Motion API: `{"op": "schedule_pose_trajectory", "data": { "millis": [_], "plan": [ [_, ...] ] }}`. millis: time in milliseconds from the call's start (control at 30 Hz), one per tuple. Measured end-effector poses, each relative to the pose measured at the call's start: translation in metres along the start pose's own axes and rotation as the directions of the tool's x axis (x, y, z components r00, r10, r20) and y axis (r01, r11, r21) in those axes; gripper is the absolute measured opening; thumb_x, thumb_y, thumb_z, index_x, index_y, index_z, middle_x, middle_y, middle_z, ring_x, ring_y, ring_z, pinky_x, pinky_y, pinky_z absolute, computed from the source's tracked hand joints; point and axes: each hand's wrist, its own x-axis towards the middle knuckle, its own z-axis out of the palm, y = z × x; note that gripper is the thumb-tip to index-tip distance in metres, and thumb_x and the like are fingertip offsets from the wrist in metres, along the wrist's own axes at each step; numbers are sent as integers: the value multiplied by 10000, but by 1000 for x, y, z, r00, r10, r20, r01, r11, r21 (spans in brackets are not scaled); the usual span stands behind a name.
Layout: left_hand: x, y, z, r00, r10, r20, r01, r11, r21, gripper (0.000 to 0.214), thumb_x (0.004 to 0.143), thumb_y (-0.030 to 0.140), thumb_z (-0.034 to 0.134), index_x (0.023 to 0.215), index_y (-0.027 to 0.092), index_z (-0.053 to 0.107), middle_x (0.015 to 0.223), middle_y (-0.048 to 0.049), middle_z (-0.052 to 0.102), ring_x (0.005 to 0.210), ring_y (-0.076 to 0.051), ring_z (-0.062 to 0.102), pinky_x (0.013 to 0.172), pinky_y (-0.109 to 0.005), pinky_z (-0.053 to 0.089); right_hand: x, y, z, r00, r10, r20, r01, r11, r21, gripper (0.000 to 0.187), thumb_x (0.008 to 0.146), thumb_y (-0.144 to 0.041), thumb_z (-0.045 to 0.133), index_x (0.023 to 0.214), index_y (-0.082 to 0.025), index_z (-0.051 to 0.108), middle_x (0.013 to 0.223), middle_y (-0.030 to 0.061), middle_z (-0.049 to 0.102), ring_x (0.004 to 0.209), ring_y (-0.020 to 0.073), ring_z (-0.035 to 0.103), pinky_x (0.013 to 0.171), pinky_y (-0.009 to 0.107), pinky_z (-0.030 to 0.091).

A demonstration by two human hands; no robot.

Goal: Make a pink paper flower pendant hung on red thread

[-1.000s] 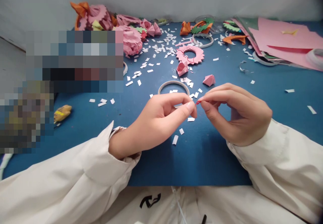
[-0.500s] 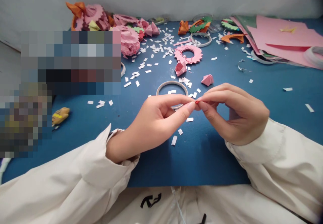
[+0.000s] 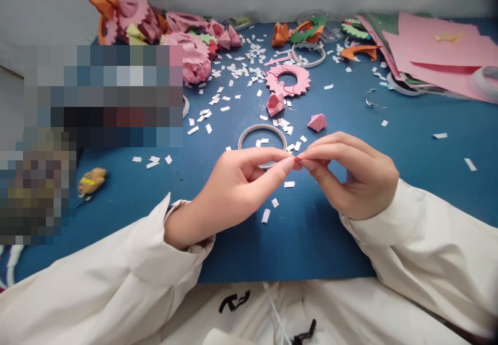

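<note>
Pinching what seems a red thread at their fingertips, the left hand and right hand meet closely, probably for fine control; beyond them lies a pink paper bud.

Soft light — faint shadows on blue tabletop — dark right corners

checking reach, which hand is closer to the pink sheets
Right. The right hand is in front and to the left of the pink sheets; the left hand is also in front, but farther left.
</note>
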Motion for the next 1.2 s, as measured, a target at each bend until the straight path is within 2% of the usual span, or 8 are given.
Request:
{"op": "schedule_pose_trajectory", "data": {
  "millis": [200,367,733,933,1100,1200],
  "plan": [
    [1,1,-2,999,-30,37,31,998,-45,181,826,334,568,822,209,699,480,42,385,403,-39,240,344,-174,188,0,1,-1,1000,1,16,-1,1000,21,142,780,-49,572,859,-158,616,735,40,641,645,110,577,559,239,485],
    [2,0,-1,997,-69,44,71,996,-47,199,833,343,559,841,205,703,484,36,407,411,-47,253,353,-184,207,-1,3,0,999,33,29,-33,999,22,142,792,-57,556,860,-168,612,749,35,643,659,110,582,574,236,494],
    [6,-1,2,992,-116,50,118,992,-54,215,839,334,551,813,178,697,476,47,348,422,-43,246,353,-180,197,-3,4,3,997,63,34,-62,997,-39,103,802,-104,565,826,-191,615,741,32,628,626,102,580,544,208,500],
    [8,1,1,991,-127,36,129,990,-62,211,824,309,566,785,147,696,540,22,497,454,-48,346,377,-163,293,-4,6,5,998,52,45,-50,998,-33,124,799,-85,562,841,-191,610,743,28,642,647,101,597,561,207,515],
    [8,0,0,987,-147,64,153,983,-99,192,828,284,564,793,145,692,546,25,508,458,-44,364,387,-152,307,-5,7,5,997,58,56,-57,998,-26,137,784,-65,576,851,-180,612,754,35,652,661,98,609,573,197,514],
    [8,-1,0,985,-152,83,162,978,-135,188,833,287,560,786,149,679,523,40,453,453,-37,337,382,-147,282,-7,6,6,995,89,44,-89,996,-10,150,777,-67,595,857,-191,619,763,34,654,647,96,604,565,197,510]
  ]
}}
